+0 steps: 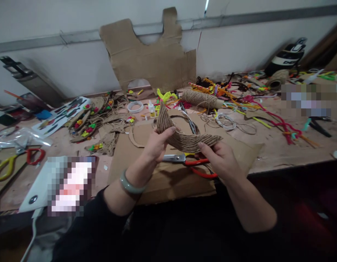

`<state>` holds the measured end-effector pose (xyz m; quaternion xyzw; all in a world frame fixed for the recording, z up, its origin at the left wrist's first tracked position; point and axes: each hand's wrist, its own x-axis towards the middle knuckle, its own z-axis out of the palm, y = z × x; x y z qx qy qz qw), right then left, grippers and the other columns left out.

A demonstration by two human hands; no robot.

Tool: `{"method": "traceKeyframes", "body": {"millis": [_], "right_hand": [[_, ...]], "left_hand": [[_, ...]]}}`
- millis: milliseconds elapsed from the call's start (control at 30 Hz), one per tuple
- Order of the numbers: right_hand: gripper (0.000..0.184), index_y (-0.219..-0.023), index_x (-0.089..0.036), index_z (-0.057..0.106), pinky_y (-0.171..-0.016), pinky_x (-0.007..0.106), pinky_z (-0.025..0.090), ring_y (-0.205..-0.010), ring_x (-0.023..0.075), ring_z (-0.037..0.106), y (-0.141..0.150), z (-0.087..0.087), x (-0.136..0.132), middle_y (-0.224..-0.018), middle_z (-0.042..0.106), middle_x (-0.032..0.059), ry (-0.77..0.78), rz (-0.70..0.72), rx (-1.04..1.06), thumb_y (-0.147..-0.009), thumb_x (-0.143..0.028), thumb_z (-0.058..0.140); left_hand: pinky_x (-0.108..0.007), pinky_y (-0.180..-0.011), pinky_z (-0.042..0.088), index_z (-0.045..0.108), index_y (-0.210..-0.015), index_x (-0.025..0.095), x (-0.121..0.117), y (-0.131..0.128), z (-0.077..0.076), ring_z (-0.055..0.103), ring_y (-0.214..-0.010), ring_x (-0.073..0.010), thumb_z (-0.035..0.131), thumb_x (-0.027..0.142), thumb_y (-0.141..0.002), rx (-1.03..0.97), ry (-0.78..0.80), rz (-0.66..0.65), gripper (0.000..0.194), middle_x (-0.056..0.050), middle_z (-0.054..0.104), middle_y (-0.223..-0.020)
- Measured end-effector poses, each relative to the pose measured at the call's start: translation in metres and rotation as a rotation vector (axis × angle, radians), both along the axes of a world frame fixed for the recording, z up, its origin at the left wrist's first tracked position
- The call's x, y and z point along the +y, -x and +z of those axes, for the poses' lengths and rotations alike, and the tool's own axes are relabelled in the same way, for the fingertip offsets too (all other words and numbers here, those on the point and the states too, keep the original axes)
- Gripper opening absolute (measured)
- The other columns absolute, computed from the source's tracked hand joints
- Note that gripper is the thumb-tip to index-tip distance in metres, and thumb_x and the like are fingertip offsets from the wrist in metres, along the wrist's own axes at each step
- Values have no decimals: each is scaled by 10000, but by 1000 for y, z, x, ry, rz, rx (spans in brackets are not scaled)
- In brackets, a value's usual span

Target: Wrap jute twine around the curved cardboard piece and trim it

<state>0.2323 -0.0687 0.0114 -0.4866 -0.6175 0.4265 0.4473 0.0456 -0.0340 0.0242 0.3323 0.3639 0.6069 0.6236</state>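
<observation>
Between my two hands is a crescent shape covered in rows of brown twine (181,141), held up above the table. My left hand (159,145) pinches it near its left end, thumb on the front. At the right end, my right hand (219,156) grips it with the thumb on top. Just below lie scissors with red handles (197,162), their blades pointing left, partly hidden by my right hand. A sheet of cardboard (132,160) lies under them. Behind the crescent, a cut-out ring or curved strip (194,123) is partly covered.
A twine spool (199,99) and tangled coloured pipe cleaners (283,123) lie behind and right. Twine-wrapped pieces with bright beads or knots (86,125) are at left, near yellow-and-red scissors (12,163) and a white power bank (42,185). Cut cardboard (154,58) leans on the wall.
</observation>
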Motion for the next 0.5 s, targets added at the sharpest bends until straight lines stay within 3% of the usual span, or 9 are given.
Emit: {"method": "traceKeyframes", "body": {"millis": [133, 267, 400, 500], "right_hand": [[357, -731, -165, 681, -581, 301, 555, -620, 181, 651, 1, -5, -2, -690, 698, 55, 29, -30, 6, -834, -495, 595], [355, -670, -161, 670, -591, 302, 554, -621, 176, 634, -1, -10, -2, -649, 670, 43, 43, -56, -6, -798, -489, 631], [403, -680, -164, 659, -577, 295, 575, -587, 163, 646, 1, -13, -2, -637, 665, 25, 121, -64, 177, -730, -563, 693], [444, -727, -166, 669, -541, 282, 583, -548, 158, 660, 3, -14, -1, -645, 688, 25, 147, -118, 301, -694, -605, 719]], "left_hand": [[-251, -645, 537, 712, -730, 147, 3, 3, 1, 651, -620, -127, 864, 344, -564, -7, 3, -14, 299, -12, 716, -680], [-212, -566, 502, 687, -671, 141, 6, 5, 2, 596, -542, -90, 867, 256, -543, 38, 29, 4, 249, 12, 673, -607], [-216, -576, 500, 669, -687, 143, 4, 4, 3, 590, -549, -89, 848, 263, -590, 55, 36, 7, 236, 13, 664, -609], [-231, -649, 519, 682, -767, 161, 1, 2, 1, 637, -655, -109, 854, 304, -598, 31, 21, -9, 279, 4, 705, -725]]}}
